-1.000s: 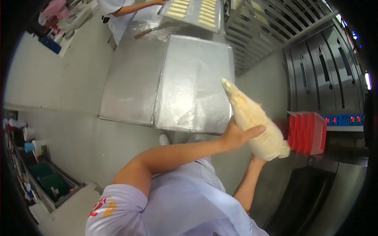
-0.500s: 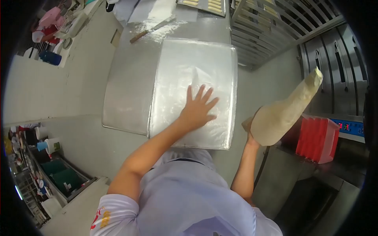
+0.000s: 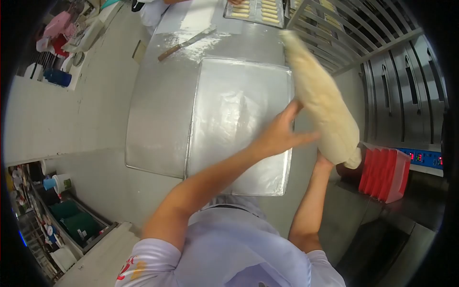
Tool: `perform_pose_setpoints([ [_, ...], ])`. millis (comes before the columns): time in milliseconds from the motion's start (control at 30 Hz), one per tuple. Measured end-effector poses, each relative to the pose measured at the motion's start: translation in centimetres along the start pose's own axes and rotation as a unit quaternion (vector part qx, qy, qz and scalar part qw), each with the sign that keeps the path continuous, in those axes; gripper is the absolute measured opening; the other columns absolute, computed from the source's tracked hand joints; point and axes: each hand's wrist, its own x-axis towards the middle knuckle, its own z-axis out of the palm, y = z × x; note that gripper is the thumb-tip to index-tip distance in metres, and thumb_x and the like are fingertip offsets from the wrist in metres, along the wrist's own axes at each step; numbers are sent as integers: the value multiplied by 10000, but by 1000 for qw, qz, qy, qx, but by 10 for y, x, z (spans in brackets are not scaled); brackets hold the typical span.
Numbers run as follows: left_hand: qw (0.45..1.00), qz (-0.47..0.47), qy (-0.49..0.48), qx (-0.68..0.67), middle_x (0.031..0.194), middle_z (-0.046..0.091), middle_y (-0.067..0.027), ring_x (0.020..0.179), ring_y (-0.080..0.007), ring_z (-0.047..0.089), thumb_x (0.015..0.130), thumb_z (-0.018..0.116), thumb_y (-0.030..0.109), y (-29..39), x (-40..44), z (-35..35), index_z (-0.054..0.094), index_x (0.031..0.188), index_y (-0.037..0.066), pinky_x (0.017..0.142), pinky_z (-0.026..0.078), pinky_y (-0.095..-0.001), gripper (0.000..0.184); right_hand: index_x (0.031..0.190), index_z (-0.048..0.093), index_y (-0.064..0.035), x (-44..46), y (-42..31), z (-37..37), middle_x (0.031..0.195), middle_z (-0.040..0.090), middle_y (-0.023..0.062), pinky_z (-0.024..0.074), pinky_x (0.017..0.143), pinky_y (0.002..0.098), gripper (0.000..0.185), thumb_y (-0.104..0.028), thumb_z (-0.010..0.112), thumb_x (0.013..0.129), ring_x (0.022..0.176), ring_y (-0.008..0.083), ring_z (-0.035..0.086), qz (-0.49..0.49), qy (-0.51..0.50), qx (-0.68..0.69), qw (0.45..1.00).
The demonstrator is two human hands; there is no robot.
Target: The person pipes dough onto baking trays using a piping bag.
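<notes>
A filled, cream-coloured piping bag (image 3: 325,105) is held up at the right, its narrow end pointing away toward the rack. My right hand (image 3: 325,160) supports it from below near its wide, twisted end; the bag covers most of those fingers. Beside the bag's middle, my left hand (image 3: 282,134) reaches over with thumb and fingers spread. Whether its fingertips touch the bag I cannot tell. Under my left arm lies a baking tray (image 3: 224,124) with a shiny, greasy-looking surface, resting on the metal table (image 3: 155,115).
A wooden-handled spatula (image 3: 179,47) lies across scattered flour (image 3: 195,50). Behind it, another person's hand (image 3: 235,2) is over a tray (image 3: 253,20) of piped pieces. A slatted metal rack (image 3: 368,48) stands at back right; stacked red containers (image 3: 385,174) sit by the oven (image 3: 401,91).
My left hand has lifted off the tray and moved right to the piping bag. The bag has swung, its narrow end now pointing away to the left. Another person's hand appears at the top.
</notes>
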Motion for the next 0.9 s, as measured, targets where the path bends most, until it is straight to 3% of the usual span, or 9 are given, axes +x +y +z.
perform_pose_setpoints([
  [100,937,9,87,-339,1396,529,-160,1289,-258,515,902,754,306,-7,36,8,404,1450,0,1109,386,-396,719,1395,490,-29,32,-2,15,1424,531,148,404,1119,485,505,-382,481,1034,1309,295,503,-120,-35,-236,964],
  [200,926,92,48,-364,1338,571,-137,1267,-261,530,918,728,296,5,60,-5,450,1413,2,1087,407,-393,639,1400,486,-29,63,-3,17,1430,526,151,401,1123,484,509,-386,472,1037,1313,296,499,-290,-77,-609,734],
  [233,920,119,34,-373,1318,585,-129,1259,-263,535,924,719,293,5,68,-8,465,1400,2,1080,413,-392,613,1402,484,-29,72,-4,11,1432,525,151,400,1124,484,510,-387,469,1038,1314,297,498,-262,-103,-568,774],
  [267,912,146,19,-382,1299,599,-122,1252,-264,539,930,710,290,6,77,-13,481,1388,3,1073,420,-391,587,1386,493,-32,75,-5,2,1397,541,149,406,1110,486,503,-384,483,1027,1294,305,507,-78,-148,-194,967],
  [300,911,145,19,-386,1299,599,-122,1252,-264,539,930,710,290,-3,87,-22,481,1388,3,1073,420,-391,587,1357,510,-32,68,1,4,1358,557,147,416,1086,483,489,-377,504,1012,1271,305,518,-42,-204,-72,975],
  [367,984,159,30,75,1353,577,-140,1306,-355,493,929,679,329,-47,105,-52,580,1334,64,1120,346,-490,494,1300,545,-32,53,14,11,1280,588,144,437,1038,478,460,-364,547,982,1223,307,541,71,-289,171,939],
  [433,937,133,72,314,1445,516,-152,1383,-422,406,931,642,387,-105,116,-79,658,1289,127,1155,245,-617,442,1239,577,-36,48,19,13,1244,603,139,448,992,473,424,-355,574,959,1205,290,550,-28,105,270,957],
  [600,807,104,46,579,1575,358,-141,1513,-370,169,951,579,486,-129,103,-108,620,1355,183,1132,106,-739,507,1213,595,-57,60,-8,-71,1220,612,131,424,1000,507,388,-352,557,963,1194,298,553,32,9,372,928],
  [900,781,107,9,615,1556,382,-145,1502,-379,198,949,555,541,-128,102,-99,614,1358,169,1131,93,-744,556,1191,598,-68,48,-26,-77,1183,607,120,393,1005,526,354,-332,581,957,1161,296,554,-1,114,307,945],
])
